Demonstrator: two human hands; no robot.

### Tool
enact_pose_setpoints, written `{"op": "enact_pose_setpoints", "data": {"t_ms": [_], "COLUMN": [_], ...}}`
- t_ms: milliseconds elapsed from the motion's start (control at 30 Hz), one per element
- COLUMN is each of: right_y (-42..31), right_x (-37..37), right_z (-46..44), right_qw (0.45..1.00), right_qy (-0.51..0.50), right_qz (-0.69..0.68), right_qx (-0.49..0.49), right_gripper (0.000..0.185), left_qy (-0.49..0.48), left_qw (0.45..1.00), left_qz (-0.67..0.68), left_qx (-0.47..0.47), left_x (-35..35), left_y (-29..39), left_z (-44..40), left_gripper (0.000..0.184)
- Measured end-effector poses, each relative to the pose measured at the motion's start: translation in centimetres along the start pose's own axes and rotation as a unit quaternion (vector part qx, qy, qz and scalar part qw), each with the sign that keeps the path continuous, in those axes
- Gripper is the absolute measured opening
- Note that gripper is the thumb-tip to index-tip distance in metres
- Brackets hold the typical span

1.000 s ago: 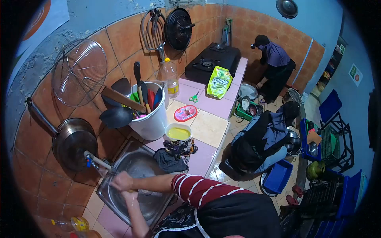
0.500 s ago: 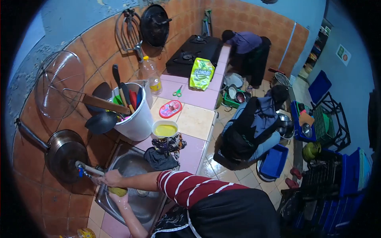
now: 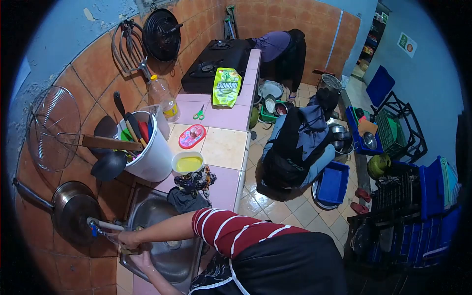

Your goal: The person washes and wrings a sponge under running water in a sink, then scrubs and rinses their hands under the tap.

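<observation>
Over the left end of the metal sink point(image 3: 169, 268), both hands are close together under the tap point(image 3: 93, 227), which has a blue handle. My left hand point(image 3: 141, 259) reaches in from below, its fingers closed around a yellow-green sponge point(image 3: 128, 250) that is mostly hidden now. My right hand point(image 3: 129, 239), on the arm with the striped red sleeve, is closed against the sponge from above. Water wets the hands near the spout. A dark cloth point(image 3: 187, 200) lies over the sink's far edge, beside a patterned cloth point(image 3: 197, 182).
On the counter are a tub of yellow paste point(image 3: 189, 163), a pink oval container point(image 3: 191, 136), green-handled scissors point(image 3: 199, 114), an oil bottle point(image 3: 162, 98) and a green pouch point(image 3: 226, 88). A white utensil bucket point(image 3: 155, 155) stands behind the sink. One person point(image 3: 300, 147) crouches; another point(image 3: 280, 49) bends farther back.
My view has turned, so the counter and floor items sit farther left. Both hands have moved nearer the tap, and less of the sponge shows. The person at the back has shifted posture.
</observation>
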State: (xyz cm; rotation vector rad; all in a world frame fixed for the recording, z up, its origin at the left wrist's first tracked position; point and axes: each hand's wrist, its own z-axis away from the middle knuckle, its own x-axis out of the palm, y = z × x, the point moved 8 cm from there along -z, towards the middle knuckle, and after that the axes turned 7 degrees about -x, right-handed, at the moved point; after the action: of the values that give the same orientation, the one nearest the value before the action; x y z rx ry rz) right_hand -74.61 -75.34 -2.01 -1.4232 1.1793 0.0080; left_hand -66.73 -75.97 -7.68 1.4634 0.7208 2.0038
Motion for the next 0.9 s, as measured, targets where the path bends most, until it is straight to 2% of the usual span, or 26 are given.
{"op": "enact_pose_setpoints", "data": {"t_ms": [33,67,133,167,333,367,433,467,500,533,567,600,633,667,700,733,800,833,867,900], "right_y": [0.6,1.3,1.5,-0.2,-9.0,-9.1,-10.4,-7.6,-7.5,-5.9,-4.1,-3.3,-2.3,-2.2,-2.6,-2.8,-3.7,-3.8,-4.2,-4.6], "right_x": [0.9,1.7,2.5,0.6,-8.2,-8.8,-10.4,-7.8,-7.9,-9.3,-9.7,-10.0,-10.1,-9.6,-9.0,-10.1,-8.3,-7.8,-6.3,-4.9], "right_z": [-0.4,-0.7,-0.8,0.2,8.0,7.8,7.3,4.2,4.1,4.1,4.3,5.2,6.0,7.5,9.4,10.5,13.3,13.1,12.8,12.5], "right_qw": [0.999,0.994,0.977,0.977,0.994,0.994,0.976,0.969,0.969,0.945,0.888,0.922,0.950,0.910,0.848,0.849,0.715,0.713,0.747,0.769], "right_qy": [0.026,0.052,0.103,0.103,-0.048,-0.048,-0.007,0.040,0.038,0.088,0.134,0.126,0.117,0.054,-0.012,-0.020,-0.145,-0.152,-0.251,-0.347], "right_qz": [0.023,0.047,0.092,0.092,0.000,-0.001,-0.130,-0.131,-0.133,-0.292,-0.439,-0.365,-0.288,-0.401,-0.502,-0.501,-0.621,-0.620,-0.560,-0.492], "right_qx": [-0.041,-0.082,-0.160,-0.160,-0.101,-0.101,-0.173,-0.205,-0.206,-0.122,-0.033,-0.015,0.002,0.086,0.170,0.169,0.288,0.290,0.256,0.215], "right_gripper": [0.047,0.046,0.044,0.044,0.027,0.027,0.024,0.024,0.024,0.026,0.027,0.026,0.025,0.027,0.031,0.031,0.038,0.038,0.039,0.039], "left_qy": [-0.011,0.016,0.027,0.041,0.115,0.129,0.158,0.173,0.175,0.003,-0.169,-0.322,-0.319,-0.262,-0.204,-0.180,-0.141,-0.103,-0.089,-0.084], "left_qw": [0.965,0.991,0.990,0.989,0.976,0.973,0.965,0.960,0.960,0.971,0.948,0.914,0.917,0.932,0.943,0.903,0.923,0.940,0.882,0.883], "left_qz": [-0.241,0.087,0.098,0.109,0.167,0.177,0.198,0.210,0.210,0.203,0.187,0.114,0.114,0.144,0.174,0.288,0.263,0.232,0.312,0.314], "left_qx": [0.098,-0.103,-0.099,-0.096,-0.076,-0.072,-0.065,-0.060,-0.058,-0.128,-0.193,-0.217,-0.212,-0.205,-0.196,-0.264,-0.243,-0.227,-0.343,-0.338], "left_x": [1.4,2.0,3.8,4.3,5.8,6.0,5.9,5.7,5.4,7.8,9.9,10.0,10.2,10.9,10.7,8.8,10.1,10.0,9.3,8.0], "left_y": [1.5,0.3,0.8,0.8,-0.1,-0.3,-0.6,-0.4,-0.1,-0.1,0.1,-0.1,0.1,0.3,0.6,0.0,-0.3,-0.5,-2.5,-3.2], "left_z": [0.0,-0.4,-0.3,-0.2,2.4,2.8,3.6,3.9,4.1,3.8,4.4,3.9,4.3,4.4,4.4,3.7,5.0,5.4,5.5,4.9], "left_gripper": [0.042,0.038,0.039,0.040,0.044,0.045,0.047,0.048,0.048,0.053,0.057,0.059,0.059,0.059,0.060,0.059,0.058,0.057,0.056,0.056]}}
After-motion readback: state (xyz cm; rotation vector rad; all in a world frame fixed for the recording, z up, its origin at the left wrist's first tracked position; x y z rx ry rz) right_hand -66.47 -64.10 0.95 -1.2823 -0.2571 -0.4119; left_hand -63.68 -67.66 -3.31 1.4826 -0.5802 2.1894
